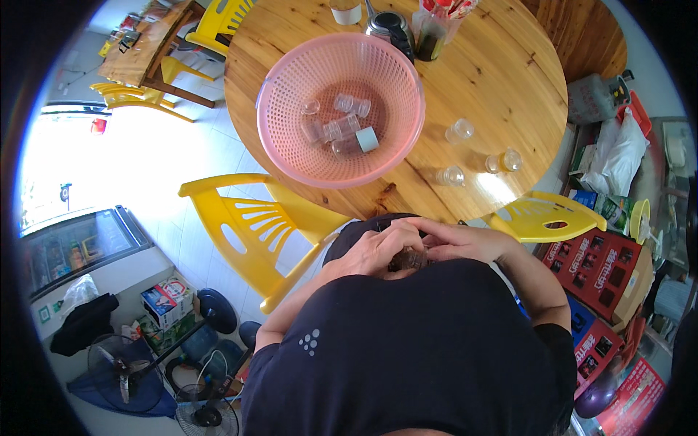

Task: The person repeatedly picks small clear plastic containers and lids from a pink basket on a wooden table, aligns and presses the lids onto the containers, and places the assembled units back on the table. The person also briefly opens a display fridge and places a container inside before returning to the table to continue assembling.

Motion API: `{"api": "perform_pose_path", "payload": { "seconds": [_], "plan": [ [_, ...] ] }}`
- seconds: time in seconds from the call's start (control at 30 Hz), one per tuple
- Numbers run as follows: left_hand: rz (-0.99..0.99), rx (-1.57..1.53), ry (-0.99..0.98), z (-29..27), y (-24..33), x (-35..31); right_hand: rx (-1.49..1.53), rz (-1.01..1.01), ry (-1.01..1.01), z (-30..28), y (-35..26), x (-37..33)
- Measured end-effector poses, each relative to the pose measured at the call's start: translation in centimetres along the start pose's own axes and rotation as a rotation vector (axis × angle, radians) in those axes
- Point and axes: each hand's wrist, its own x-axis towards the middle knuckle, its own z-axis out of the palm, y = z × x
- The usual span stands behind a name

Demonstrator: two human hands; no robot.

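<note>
Close in front of my body, my left hand (380, 247) and my right hand (458, 238) are closed together around a small clear jar (411, 259). Fingers and my shirt hide most of that jar, so its lid and contents cannot be made out. Beyond my hands, a pink perforated plastic basket (340, 182) sits on the round wooden table (509, 80). Several clear containers lie inside it, among them a clear jar with a white lid (366, 139). Three small clear jars (459, 131) (504, 160) (451, 176) stand on the table to the basket's right.
A metal kettle (391, 27), a dark-filled bottle (432, 40) and a white-wrapped cup (346, 11) stand at the table's far side. Yellow chairs are at left (251, 225) and right (545, 218). Red crates (592, 265) are stacked at right; fans (123, 370) stand lower left.
</note>
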Motion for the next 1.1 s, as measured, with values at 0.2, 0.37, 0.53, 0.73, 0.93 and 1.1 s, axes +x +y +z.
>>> {"api": "perform_pose_path", "payload": {
  "seconds": [0.2, 0.37, 0.53, 0.73, 0.93, 1.1],
  "plan": [
    [0.011, -0.119, 0.149, -1.8, -0.1, -1.1, 0.309, 0.168, -0.092, -1.6, 2.1, -3.4],
    [-0.367, -0.821, 0.411, -1.0, -1.0, -0.6, 0.363, -0.117, 0.134, -2.4, 2.6, -3.3],
    [-0.433, -1.193, 0.29, -2.3, -3.4, -0.8, 0.498, -0.166, 0.099, -2.2, 2.6, -0.5],
    [-0.392, -1.41, 0.337, -2.4, -3.2, -0.7, 0.389, -0.233, 0.184, -0.6, 2.4, 0.2],
    [-0.525, -0.968, 0.512, -3.7, -3.8, -0.2, 0.328, -0.273, 0.271, 0.3, 1.5, 0.3],
    [-0.602, -0.444, 0.69, -9.5, -9.4, 0.2, 0.248, -0.41, 0.227, 1.0, 2.0, 0.9]
  ]
}}
